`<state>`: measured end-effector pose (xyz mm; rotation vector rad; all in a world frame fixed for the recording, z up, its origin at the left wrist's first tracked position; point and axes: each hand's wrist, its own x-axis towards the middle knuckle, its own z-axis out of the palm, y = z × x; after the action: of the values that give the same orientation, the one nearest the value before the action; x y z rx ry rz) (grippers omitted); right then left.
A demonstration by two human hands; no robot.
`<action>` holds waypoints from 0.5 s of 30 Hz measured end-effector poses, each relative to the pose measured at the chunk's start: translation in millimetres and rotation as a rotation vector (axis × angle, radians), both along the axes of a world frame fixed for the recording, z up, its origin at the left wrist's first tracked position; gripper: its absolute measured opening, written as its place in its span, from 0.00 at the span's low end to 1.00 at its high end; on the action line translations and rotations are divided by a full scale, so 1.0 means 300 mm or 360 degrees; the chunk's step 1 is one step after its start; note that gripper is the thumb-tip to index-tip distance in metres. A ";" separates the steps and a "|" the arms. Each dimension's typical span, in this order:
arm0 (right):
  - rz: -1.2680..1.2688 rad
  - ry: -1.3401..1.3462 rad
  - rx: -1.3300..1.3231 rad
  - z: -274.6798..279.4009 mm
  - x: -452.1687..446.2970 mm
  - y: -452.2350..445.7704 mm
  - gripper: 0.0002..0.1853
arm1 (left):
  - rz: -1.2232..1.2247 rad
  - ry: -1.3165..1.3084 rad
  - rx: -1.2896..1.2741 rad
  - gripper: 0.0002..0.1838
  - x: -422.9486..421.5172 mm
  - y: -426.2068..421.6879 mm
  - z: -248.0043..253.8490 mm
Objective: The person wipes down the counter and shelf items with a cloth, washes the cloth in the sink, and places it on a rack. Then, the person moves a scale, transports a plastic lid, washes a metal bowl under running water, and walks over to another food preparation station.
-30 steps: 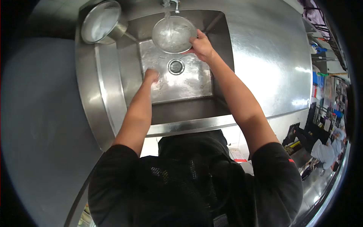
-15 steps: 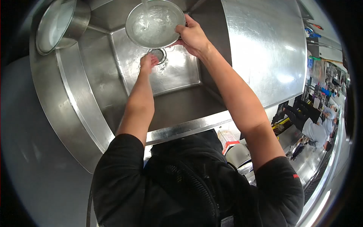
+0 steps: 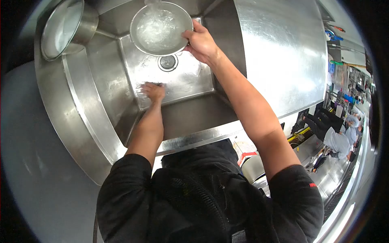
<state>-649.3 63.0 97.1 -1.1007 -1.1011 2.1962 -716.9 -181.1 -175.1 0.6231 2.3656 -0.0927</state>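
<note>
A round metal bowl (image 3: pixel 161 30) with water in it is held over the sink under a running stream from the top. My right hand (image 3: pixel 200 42) grips its right rim, thumb over the edge. Lower left, my left hand (image 3: pixel 153 92) is spread low over the sink floor, fingers apart and holding nothing; whether it touches the metal I cannot tell. The round drain (image 3: pixel 167 63) shows just below the bowl. Wet streaks shine on the steel sink (image 3: pixel 186 83).
A metal pot (image 3: pixel 83 26) with whitish contents stands tilted at the sink's upper left. A steel counter (image 3: pixel 283 56) lies to the right. Beyond it, at the far right, are a person in a white top (image 3: pixel 337 141) and shelves with items.
Since half a second ago, my left hand has moved down from near the drain and spread its fingers. The bowl has shifted slightly down and left, uncovering the drain. The view had earlier swung closer.
</note>
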 end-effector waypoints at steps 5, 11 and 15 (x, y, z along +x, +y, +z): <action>-0.0335 0.0352 -0.0492 -0.102 0.133 -0.122 0.26 | -0.0211 -0.0611 0.0844 0.23 -0.087 0.209 0.089; -0.1239 0.0348 -0.1137 -0.262 0.355 -0.416 0.19 | 0.1005 -0.1837 0.1546 0.12 -0.284 0.681 0.426; -0.1496 0.0333 -0.1417 -0.308 0.378 -0.565 0.19 | 0.0789 -0.1847 0.1464 0.14 -0.355 0.806 0.531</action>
<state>-535.9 -106.4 4.6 -1.2791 0.5290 1.8658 -823.2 60.6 -15.9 0.2902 1.2299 1.2682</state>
